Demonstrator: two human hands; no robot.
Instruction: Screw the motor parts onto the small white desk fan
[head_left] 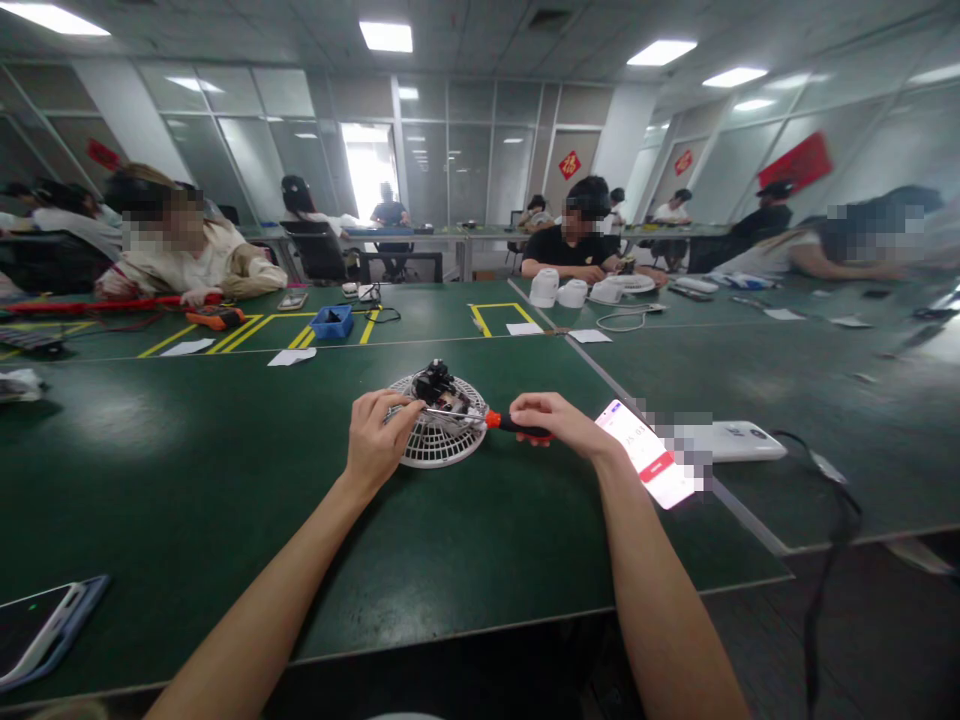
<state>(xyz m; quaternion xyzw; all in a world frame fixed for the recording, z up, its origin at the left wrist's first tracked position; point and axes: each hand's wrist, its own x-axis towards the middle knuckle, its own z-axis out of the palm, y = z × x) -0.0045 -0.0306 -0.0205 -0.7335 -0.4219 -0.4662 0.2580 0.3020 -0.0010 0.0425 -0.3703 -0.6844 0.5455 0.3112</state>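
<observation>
My right hand (pixel 555 415) clamps a screwdriver (pixel 496 421) pointing leftward over a white grille (pixel 435 455) toward my left hand (pixel 376 430), closer to that grille, its exact hold unclear.

I count one screwdriver (pixel 495 420), one white fan grille (pixel 435 452), two screen-up phones (pixel 645 452) on the near worktop (pixel 225 450); farther off, one blue bin (pixel 332 322), three rounded white housings (pixel 544 288).
</observation>
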